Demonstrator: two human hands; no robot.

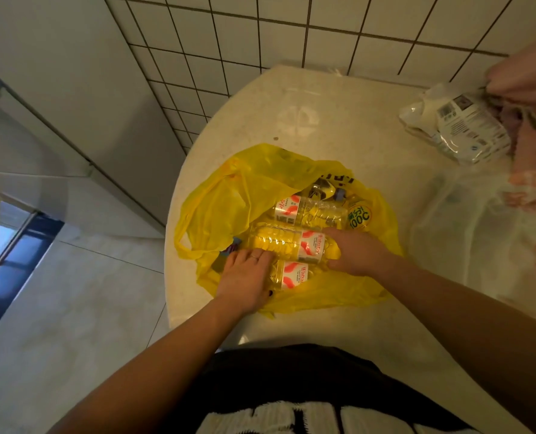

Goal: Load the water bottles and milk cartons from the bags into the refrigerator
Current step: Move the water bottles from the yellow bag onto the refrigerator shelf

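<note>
On pale table (291,126) by tiled wall (291,32): right hand (357,252) grip holds bottle (291,242); left hand (244,277) unclear.

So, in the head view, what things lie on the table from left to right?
Yellow bag with water bottles → clear bag → white packet, further back → pink cloth at the right edge.

Bare table (307,120) beyond yellow bag (229,195), white packet (461,126) and clear bag (467,227) crowding right, tiled wall (260,36) behind
</note>
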